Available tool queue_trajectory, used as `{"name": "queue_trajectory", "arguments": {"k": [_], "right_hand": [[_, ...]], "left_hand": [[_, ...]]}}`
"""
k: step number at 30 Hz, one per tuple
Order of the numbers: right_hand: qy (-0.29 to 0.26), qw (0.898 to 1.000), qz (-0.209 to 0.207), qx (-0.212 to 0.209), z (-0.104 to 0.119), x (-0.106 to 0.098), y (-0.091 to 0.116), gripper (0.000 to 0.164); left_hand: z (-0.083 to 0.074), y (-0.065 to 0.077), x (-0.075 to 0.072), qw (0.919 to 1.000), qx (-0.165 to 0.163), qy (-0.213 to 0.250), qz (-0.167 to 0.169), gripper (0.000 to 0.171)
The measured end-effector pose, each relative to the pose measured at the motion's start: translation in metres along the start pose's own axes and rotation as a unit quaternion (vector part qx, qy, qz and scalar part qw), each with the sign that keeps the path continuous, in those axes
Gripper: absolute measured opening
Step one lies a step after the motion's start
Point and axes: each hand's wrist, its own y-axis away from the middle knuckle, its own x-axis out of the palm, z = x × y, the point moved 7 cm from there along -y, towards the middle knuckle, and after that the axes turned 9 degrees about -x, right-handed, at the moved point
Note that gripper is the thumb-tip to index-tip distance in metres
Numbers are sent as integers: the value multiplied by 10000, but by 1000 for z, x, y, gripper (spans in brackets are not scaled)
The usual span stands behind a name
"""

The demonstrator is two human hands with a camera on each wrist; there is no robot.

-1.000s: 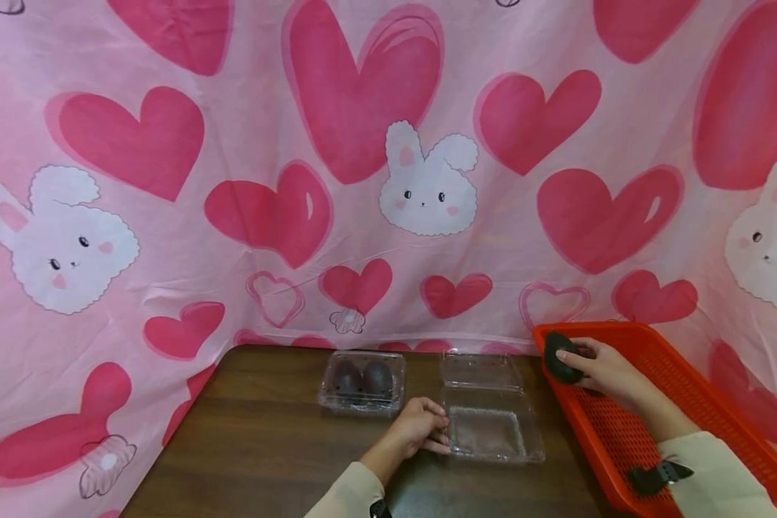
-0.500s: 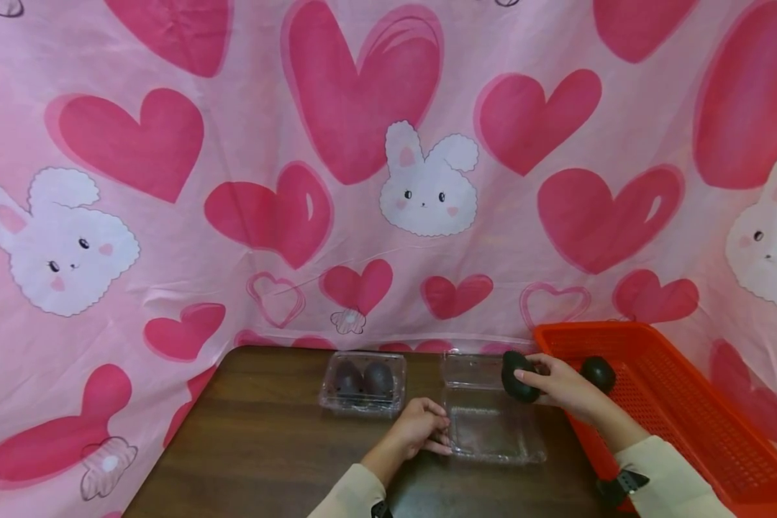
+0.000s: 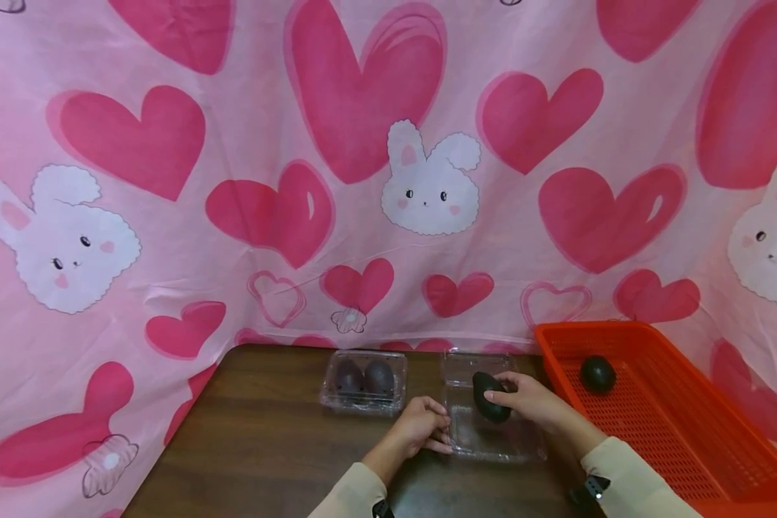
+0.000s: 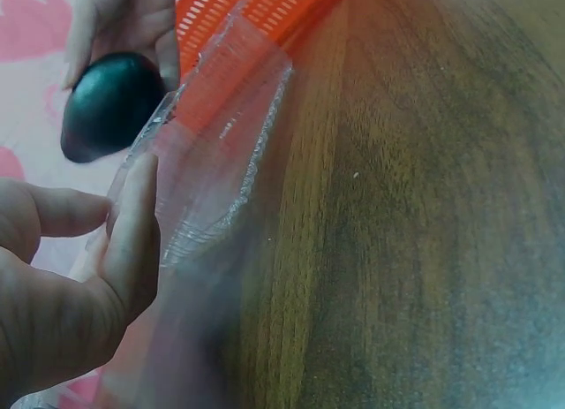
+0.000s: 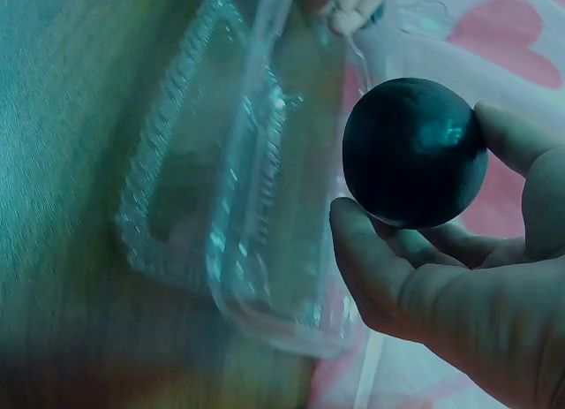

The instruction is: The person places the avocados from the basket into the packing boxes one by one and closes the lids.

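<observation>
A dark avocado (image 3: pixel 490 398) is held in my right hand (image 3: pixel 531 400), between thumb and fingers, over the open clear plastic clamshell box (image 3: pixel 492 446). In the right wrist view the avocado (image 5: pixel 415 153) shows its rounded end, fingers along one side and thumb on the other. My left hand (image 3: pixel 421 426) pinches the left edge of the box, whose lid lies folded back toward the wall. The left wrist view shows the left hand's (image 4: pixel 79 268) fingertips at the rim, with the avocado (image 4: pixel 112 106) just beyond.
To the left stands a closed clear box (image 3: pixel 362 406) with two dark avocados inside. An orange plastic basket (image 3: pixel 676 432) on the right holds another avocado (image 3: pixel 598 374). A pink heart-patterned cloth (image 3: pixel 362 237) hangs behind the wooden table (image 3: pixel 265 446).
My right hand has carried the avocado left from the orange basket to over the open box, uncovering another avocado in the basket. The left hand has stayed at the box's edge.
</observation>
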Motion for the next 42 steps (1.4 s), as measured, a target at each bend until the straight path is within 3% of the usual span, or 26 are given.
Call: {"name": "queue_trajectory", "arguments": {"k": [8,11,16,22,29,42], "right_hand": [[263,9996,89,52,-6,24,-6,65],[-284,9992,259,61,-10,38,-8,61],[-1323,9904,383,147,-15,57,-9,53],[-909,9949,46,435,-18,58,-10,50],[-260,9982,21,541,-17,57,-13,51],[-98,9989,-31,451,-10,51,-5,58]], "left_hand": [[2,-1,1,9999,-25,-113,-46,14],[3,-2,1,9999,-47,-119,-56,14],[3,-3,1,9999,-48,-118,-90,14],[3,-3,2,9999,-66,-117,-88,15],[3,-3,0,9999,-70,-116,-89,14],[2,0,0,9999,-63,-100,-47,14]]}}
